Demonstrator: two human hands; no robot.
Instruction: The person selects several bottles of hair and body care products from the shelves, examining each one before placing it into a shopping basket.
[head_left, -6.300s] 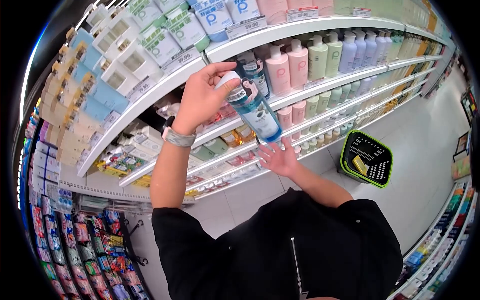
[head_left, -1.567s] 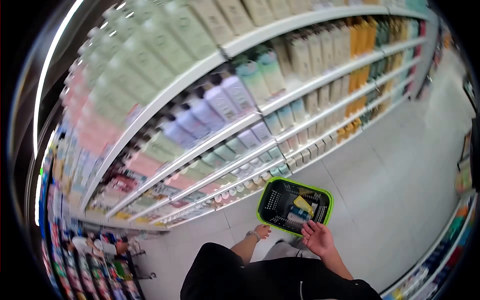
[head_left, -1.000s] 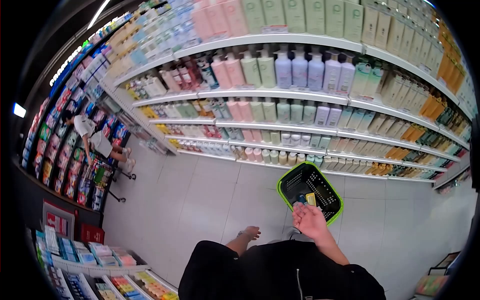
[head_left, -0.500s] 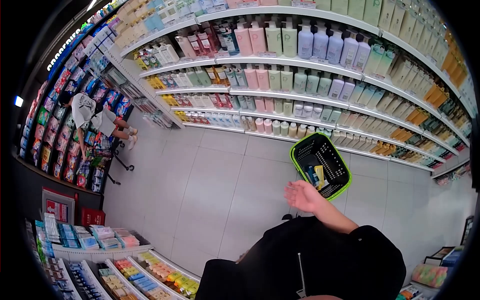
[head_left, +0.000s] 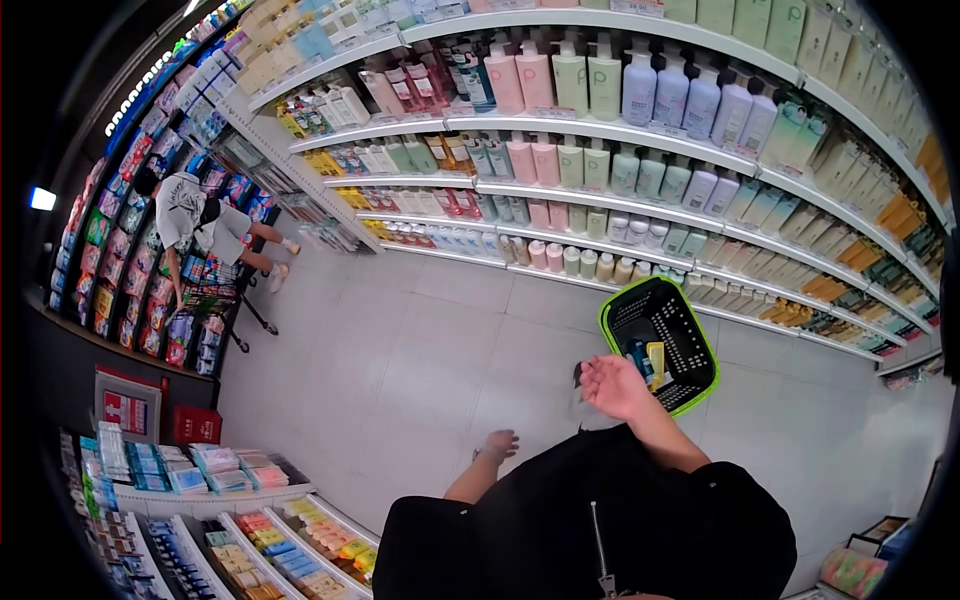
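My right hand (head_left: 613, 387) is beside the left edge of a black basket with a green rim (head_left: 712, 385). Its fingers are loosely bent and apart, with nothing in them. My left hand (head_left: 500, 443) hangs lower and further left over the floor, empty, with its fingers apart and somewhat blurred. Inside the basket lie a yellow package (head_left: 655, 362) and a blue bottle (head_left: 639, 354), partly hidden near my right hand. The basket stands close to the foot of the long shelf unit.
Pump bottles (head_left: 652, 92) fill the curved white shelves (head_left: 600, 128) ahead. At the left, a person (head_left: 185, 215) bends beside a wheeled cart (head_left: 235, 300) near hanging packages. A low display (head_left: 215, 495) stands at the lower left, beside a red box (head_left: 197, 425).
The blue bottle, earlier in my left hand, is in the basket. Over the last second the view has shifted and the basket appears further right and higher. My left hand has come back into view.
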